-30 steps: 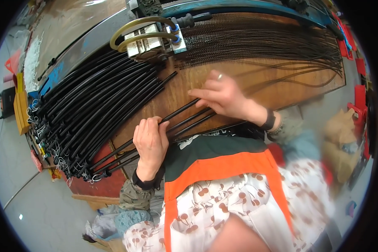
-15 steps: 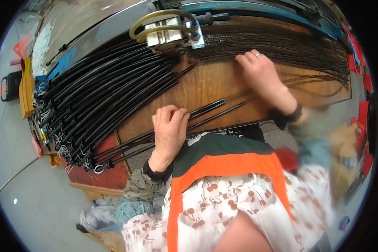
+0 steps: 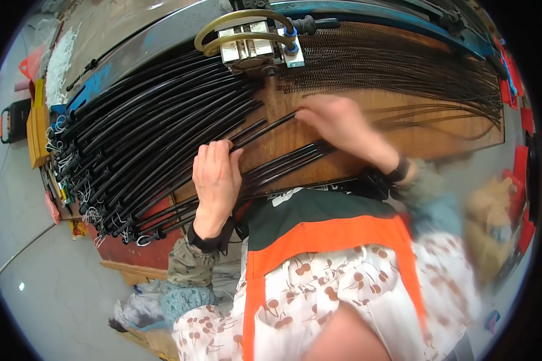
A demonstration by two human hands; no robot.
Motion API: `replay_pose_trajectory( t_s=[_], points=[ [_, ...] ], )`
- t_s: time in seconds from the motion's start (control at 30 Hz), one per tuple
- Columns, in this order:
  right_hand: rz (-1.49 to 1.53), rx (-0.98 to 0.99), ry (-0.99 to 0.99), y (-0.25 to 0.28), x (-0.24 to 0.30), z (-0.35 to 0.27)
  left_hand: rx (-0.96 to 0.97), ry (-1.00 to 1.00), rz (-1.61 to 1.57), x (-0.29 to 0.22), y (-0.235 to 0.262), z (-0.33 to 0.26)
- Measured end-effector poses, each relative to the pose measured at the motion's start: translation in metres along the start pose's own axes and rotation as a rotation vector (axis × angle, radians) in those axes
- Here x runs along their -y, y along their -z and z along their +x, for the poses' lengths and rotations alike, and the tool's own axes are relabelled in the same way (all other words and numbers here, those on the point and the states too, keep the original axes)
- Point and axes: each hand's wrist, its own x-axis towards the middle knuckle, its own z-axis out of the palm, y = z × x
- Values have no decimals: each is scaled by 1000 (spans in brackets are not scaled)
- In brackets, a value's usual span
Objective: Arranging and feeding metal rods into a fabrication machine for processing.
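On a wooden worktop (image 3: 343,150), the left hand (image 3: 214,174) lies flat across long black tubes (image 3: 156,138), seemingly light and bendy, best gripped mid-length; the blurred right hand (image 3: 337,123) pinches one end.

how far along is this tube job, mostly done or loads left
Looks roughly midway, judging by the piles. Done: a big fan of black tubes lies stacked on the left of the wooden bench. In hand: the left hand presses a few tubes near the front edge, and the blurred right hand reaches to one tube's end near the metal fixture. Left: a wide spread of thin springy wires on the right.
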Motion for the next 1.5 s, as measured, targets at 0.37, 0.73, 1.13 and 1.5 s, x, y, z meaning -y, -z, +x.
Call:
replay_pose_trajectory(
  t_s=[0.37, 0.73, 1.13, 1.5],
  points=[
    [-25, -185, 360, 6, -10, -20, -8, -122, -65, -20, 10, -10],
    [-703, -24, 401, 21, -30, 10, 83, 41, 215, 15, 0, 6],
    [46, 68, 240, 14, -11, -11, 24, -94, -122, -29, -5, 7],
    [-14, 0, 456, 17, -17, -28, 60, -167, -257, -44, -13, 5]
  ],
)
